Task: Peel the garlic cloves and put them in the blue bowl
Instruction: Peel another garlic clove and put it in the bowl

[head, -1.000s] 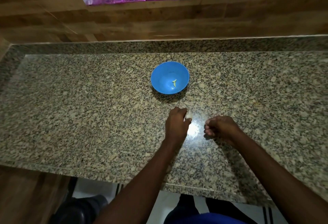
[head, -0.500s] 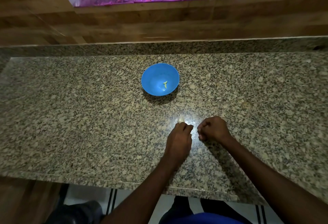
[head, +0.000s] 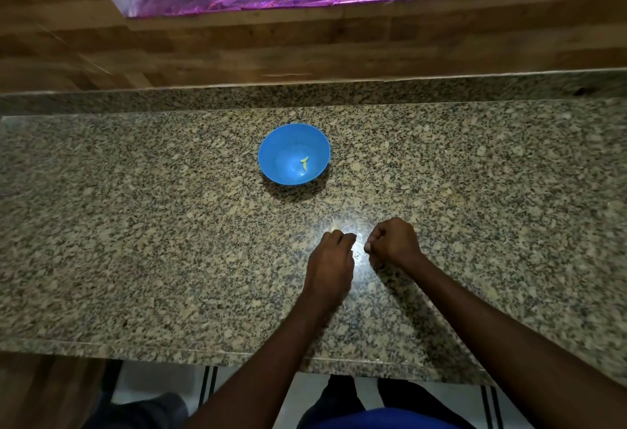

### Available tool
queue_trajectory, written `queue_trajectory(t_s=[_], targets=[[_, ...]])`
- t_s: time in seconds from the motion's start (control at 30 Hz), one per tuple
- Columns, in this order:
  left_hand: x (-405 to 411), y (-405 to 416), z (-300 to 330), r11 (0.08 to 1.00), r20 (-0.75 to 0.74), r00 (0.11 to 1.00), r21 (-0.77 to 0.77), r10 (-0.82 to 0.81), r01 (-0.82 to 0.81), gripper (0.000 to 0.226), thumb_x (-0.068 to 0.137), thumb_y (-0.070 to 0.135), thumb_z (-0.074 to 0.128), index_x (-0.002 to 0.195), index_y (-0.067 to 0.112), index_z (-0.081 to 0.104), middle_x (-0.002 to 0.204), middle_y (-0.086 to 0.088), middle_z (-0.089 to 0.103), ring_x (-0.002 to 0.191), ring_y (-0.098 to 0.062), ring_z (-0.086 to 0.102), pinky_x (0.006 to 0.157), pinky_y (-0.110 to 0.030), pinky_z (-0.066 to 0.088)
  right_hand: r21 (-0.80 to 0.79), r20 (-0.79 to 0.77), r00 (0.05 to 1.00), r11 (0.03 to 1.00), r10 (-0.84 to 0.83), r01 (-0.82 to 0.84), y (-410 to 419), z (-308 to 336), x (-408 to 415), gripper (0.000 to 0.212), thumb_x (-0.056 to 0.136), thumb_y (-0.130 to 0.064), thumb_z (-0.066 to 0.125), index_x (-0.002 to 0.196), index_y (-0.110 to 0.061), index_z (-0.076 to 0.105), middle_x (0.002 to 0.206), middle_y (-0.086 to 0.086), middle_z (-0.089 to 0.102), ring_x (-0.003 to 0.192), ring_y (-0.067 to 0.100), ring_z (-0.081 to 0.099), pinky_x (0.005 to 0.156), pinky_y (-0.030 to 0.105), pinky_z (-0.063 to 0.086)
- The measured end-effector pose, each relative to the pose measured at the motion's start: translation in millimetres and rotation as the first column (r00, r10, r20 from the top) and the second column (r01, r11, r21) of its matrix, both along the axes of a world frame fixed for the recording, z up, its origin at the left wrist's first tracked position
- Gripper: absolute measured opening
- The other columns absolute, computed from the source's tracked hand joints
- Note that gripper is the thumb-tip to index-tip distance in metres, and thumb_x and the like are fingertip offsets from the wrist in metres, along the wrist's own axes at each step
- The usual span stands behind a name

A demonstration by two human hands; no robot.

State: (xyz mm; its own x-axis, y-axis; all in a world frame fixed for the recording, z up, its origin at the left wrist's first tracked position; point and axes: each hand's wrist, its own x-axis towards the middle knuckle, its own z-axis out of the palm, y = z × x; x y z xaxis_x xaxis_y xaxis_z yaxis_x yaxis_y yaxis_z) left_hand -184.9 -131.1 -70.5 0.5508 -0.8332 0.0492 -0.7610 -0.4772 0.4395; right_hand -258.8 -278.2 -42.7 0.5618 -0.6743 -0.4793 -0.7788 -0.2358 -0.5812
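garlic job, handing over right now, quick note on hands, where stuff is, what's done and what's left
Left hand: fingers curled down at a pale garlic clove on the counter; grip itself hidden.
Right hand: curled, something small and pale at the fingertips, unclear what.
Blue bowl: beyond the hands, with one small yellowish piece inside.
Done: perhaps one clove.
Left: peel this clove, put it in the bowl.

A home kitchen: speckled granite countertop [head: 135,225] with a matching upstand against a wood-panelled wall [head: 237,48].
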Motion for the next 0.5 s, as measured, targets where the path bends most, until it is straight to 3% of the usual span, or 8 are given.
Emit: queue_trajectory(t_s=[0.1, 0.23, 0.37, 0.5], targets=[[0, 1, -2, 1.000, 0.000, 1.000, 0.000, -0.013, 0.013, 0.030, 0.091, 0.010, 0.058, 0.121, 0.016, 0.062, 0.104, -0.001, 0.061, 0.093, -0.021, 0.054, 0.067, -0.036, 0.049, -0.012, 0.026, 0.999, 1.000, 0.019, -0.018, -1, -4, -3, 0.015, 0.070, -0.007, 0.074, 0.058, -0.017, 0.073, 0.051, -0.007, 0.067, 0.051, 0.001, 0.064, 0.058, 0.021, 0.055], [2, 1, -4, 1.000, 0.004, 1.000, -0.007, -0.022, 0.023, 0.031, 0.091, 0.010, 0.057, 0.121, 0.016, 0.061, 0.106, -0.001, 0.059, 0.094, -0.021, 0.053, 0.069, -0.035, 0.048, -0.111, -0.006, 0.999, 0.993, 0.046, -0.046, 2, -8, -4, 0.014, 0.070, -0.007, 0.069, 0.061, -0.016, 0.068, 0.060, -0.003, 0.068, 0.062, 0.014, 0.067, 0.064, 0.033, 0.059], [1, 2, -4, 1.000, 0.003, 1.000, -0.015, -0.023, 0.023, 0.032, 0.090, 0.009, 0.057, 0.121, 0.015, 0.061, 0.106, -0.001, 0.058, 0.094, -0.021, 0.052, 0.068, -0.035, 0.048, -0.346, -0.116, 0.971, 0.908, 0.207, -0.235, 11, -8, -3, 0.007, 0.074, -0.007, 0.058, 0.074, -0.014, 0.060, 0.075, 0.003, 0.066, 0.075, 0.027, 0.065, 0.059, 0.031, 0.048], [1, 2, -5, 0.999, 0.005, 1.000, -0.030, -0.027, 0.028, 0.033, 0.087, 0.008, 0.059, 0.120, 0.014, 0.063, 0.103, -0.004, 0.059, 0.091, -0.023, 0.053, 0.066, -0.037, 0.048, -0.491, -0.252, 0.913, 0.771, 0.321, -0.406, 21, -3, 4, 0.007, 0.085, -0.007, 0.057, 0.087, -0.013, 0.056, 0.088, 0.006, 0.065, 0.083, 0.029, 0.066, 0.060, 0.030, 0.033]])
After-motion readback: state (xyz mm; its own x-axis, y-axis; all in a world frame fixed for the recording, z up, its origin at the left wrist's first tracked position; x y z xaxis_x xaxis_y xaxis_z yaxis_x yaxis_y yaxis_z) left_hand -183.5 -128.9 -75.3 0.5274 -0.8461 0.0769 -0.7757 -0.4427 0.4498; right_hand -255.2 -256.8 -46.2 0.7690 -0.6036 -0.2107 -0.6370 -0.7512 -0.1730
